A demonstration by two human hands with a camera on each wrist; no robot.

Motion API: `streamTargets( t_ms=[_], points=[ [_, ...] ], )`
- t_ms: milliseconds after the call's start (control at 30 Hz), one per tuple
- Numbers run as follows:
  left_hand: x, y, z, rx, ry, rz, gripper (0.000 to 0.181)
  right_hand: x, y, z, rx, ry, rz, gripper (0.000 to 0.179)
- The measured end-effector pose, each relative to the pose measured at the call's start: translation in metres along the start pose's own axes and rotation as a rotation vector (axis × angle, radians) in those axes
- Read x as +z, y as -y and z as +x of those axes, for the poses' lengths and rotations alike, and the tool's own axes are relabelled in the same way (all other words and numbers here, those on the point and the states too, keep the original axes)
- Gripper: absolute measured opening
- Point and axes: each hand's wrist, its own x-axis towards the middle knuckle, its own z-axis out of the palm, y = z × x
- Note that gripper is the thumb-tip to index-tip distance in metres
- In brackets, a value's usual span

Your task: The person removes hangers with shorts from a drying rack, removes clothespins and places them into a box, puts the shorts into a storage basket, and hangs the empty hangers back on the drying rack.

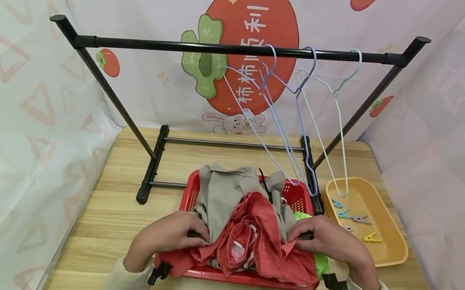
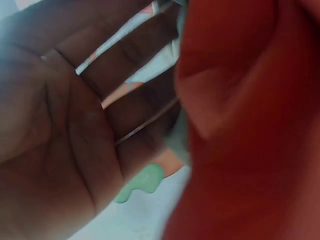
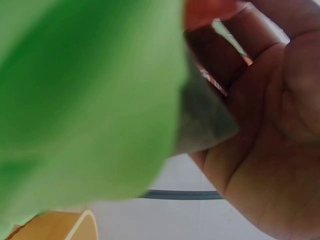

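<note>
A red garment (image 1: 265,214) lies bunched over the front of a red basket (image 1: 244,277), its cut hard to make out in the folds. My left hand (image 1: 176,233) pinches its left part between thumb and fingertips; in the left wrist view the red cloth (image 2: 240,100) hides those fingertips. On the other side my right hand (image 1: 329,240) pinches a raised corner of the same garment. Beneath and behind it lies a grey-beige garment (image 1: 225,187) with a dark cord (image 1: 263,180). Bright green cloth (image 1: 322,264) hangs out under my right hand and fills much of the right wrist view.
Behind the basket stands a black clothes rack (image 1: 162,45). Two bluish hangers (image 1: 297,91) and a pale green hanger (image 1: 342,88) hang toward its right end. A yellow tray (image 1: 392,247) with several small clothespins (image 1: 371,237) sits at the right on the wooden table (image 1: 96,225).
</note>
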Motion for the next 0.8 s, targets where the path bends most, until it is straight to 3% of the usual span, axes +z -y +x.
streamTargets(
  t_ms=[200, 467, 700, 800],
  points=[
    [0.009, 0.008, 0.007, -0.091, 0.02, 0.058, 0.011, 0.0, -0.002, 0.006, 0.097, 0.024, -0.072, 0.018],
    [0.006, 0.013, 0.004, -0.164, 0.01, 0.017, 0.026, -0.001, -0.01, 0.014, 0.182, 0.055, -0.098, 0.02],
    [-0.002, 0.012, -0.014, -0.213, -0.153, -0.012, 0.031, -0.005, -0.009, -0.002, 0.254, -0.127, -0.129, 0.038],
    [-0.005, 0.012, -0.027, -0.256, -0.251, 0.046, 0.032, -0.007, -0.006, -0.016, 0.288, -0.218, -0.128, 0.051]
  ],
)
